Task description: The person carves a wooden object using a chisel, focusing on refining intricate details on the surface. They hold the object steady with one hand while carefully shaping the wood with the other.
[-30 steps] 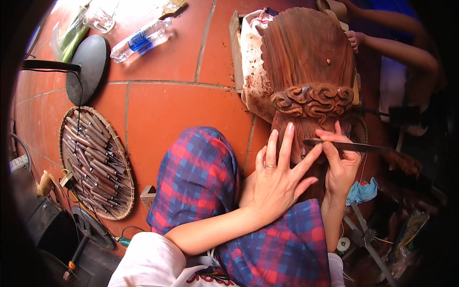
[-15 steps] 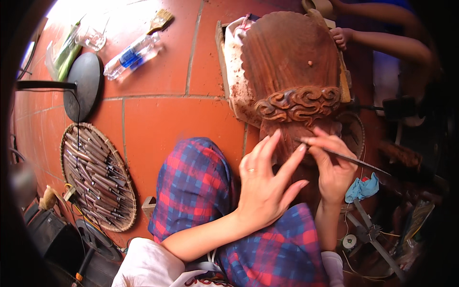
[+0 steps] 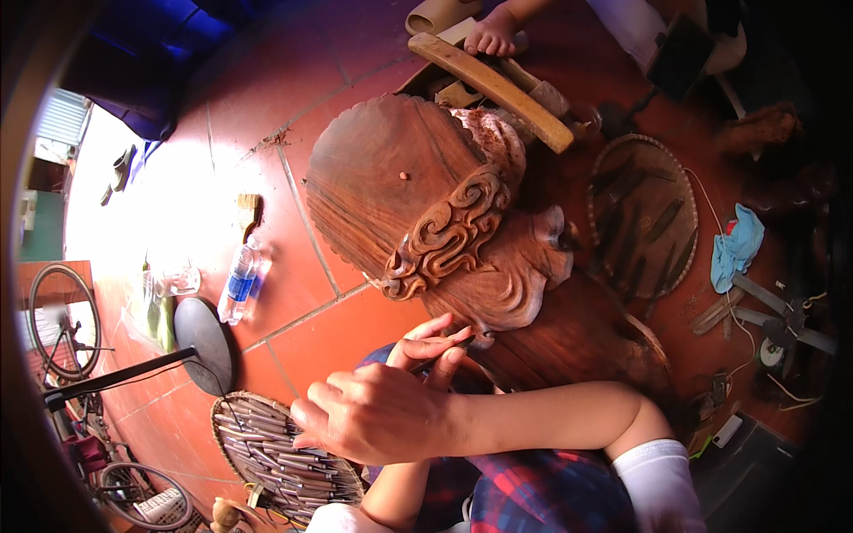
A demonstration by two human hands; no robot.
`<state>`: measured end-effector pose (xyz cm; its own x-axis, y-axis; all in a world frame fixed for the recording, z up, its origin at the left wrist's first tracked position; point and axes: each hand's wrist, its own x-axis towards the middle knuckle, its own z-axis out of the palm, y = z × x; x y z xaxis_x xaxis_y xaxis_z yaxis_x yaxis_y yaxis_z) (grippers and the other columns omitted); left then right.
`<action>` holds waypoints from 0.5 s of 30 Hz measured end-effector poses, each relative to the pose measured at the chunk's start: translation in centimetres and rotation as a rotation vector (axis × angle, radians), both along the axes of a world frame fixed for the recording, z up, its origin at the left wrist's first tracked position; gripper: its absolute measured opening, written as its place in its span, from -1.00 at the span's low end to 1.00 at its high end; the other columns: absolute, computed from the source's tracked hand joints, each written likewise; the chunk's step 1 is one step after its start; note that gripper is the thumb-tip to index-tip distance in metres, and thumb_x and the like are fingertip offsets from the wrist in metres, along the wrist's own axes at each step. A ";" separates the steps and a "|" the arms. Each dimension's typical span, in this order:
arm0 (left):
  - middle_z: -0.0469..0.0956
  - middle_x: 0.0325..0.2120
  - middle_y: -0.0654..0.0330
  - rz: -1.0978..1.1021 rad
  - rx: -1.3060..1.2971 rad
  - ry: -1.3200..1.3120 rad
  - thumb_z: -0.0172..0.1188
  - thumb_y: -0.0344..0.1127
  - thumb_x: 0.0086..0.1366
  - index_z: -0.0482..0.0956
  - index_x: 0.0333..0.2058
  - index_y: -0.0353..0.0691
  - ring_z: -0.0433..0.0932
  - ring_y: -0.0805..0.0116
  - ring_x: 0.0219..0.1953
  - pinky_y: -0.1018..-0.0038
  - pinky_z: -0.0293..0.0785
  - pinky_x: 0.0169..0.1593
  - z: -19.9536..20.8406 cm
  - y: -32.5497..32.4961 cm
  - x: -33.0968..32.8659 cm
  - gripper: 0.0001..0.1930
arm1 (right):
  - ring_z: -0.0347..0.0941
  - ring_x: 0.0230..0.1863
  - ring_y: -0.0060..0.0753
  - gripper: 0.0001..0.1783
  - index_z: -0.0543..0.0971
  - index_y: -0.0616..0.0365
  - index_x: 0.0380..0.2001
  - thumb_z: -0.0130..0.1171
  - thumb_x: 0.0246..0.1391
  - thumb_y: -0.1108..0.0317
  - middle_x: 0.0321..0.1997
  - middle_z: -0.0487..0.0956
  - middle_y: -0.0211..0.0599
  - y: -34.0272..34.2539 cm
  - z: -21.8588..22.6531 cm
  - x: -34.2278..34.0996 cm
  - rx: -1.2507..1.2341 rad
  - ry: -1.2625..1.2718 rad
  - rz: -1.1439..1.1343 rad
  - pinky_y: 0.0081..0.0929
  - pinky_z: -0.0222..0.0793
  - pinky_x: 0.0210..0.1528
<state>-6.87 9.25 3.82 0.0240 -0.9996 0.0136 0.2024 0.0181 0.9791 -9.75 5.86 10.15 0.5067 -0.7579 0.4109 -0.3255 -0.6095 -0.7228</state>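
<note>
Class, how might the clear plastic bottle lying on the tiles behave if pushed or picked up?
Pushed sideways, the plastic bottle would probably roll: its round side lies on the tiled floor. Its see-through walls look thin, so squeezing may dent it. Its weight is uncertain, as any fill level is unclear.

The right hand covers most of the left hand and all but a dark sliver of the tool, so its kind and the grip on it cannot be told. The lower edge cuts off the left sleeve and part of the plaid cloth, while the upper edge crops another person's leg; the things inside the shadowy round basket are too dark to make out
</note>
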 end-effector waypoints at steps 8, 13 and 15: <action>0.52 -0.06 0.07 0.155 -0.172 -0.471 0.35 -0.22 0.13 0.57 -0.26 -0.26 0.40 0.15 0.14 0.15 0.26 0.25 -1.1 -0.9 1.5 -0.71 | 0.52 -0.56 -0.21 -0.66 0.38 0.15 -0.54 0.12 0.10 0.11 -0.61 0.45 -0.24 -1.6 -0.2 0.1 -0.001 0.019 -0.002 -0.31 0.43 -0.47; 0.49 -0.05 0.08 0.143 -0.078 -0.433 0.34 -0.30 0.12 0.51 -0.14 -0.28 0.41 0.20 0.10 0.23 0.28 0.21 0.5 -0.9 0.3 -0.66 | 0.51 -0.61 -0.11 -0.74 0.40 0.14 -0.56 0.16 0.02 0.22 -0.66 0.47 -0.18 -2.0 -0.7 -0.8 0.044 0.050 -0.048 -0.20 0.41 -0.45; 0.47 -0.05 0.09 0.096 -0.033 -0.391 0.34 -0.34 0.12 0.49 -0.10 -0.28 0.41 0.22 0.08 0.26 0.29 0.19 1.0 -1.0 -0.2 -0.63 | 0.51 -0.60 -0.06 -0.74 0.41 0.15 -0.54 0.19 0.00 0.22 -0.66 0.49 -0.15 -2.3 -1.2 -1.0 0.029 0.034 -0.100 -0.11 0.41 -0.39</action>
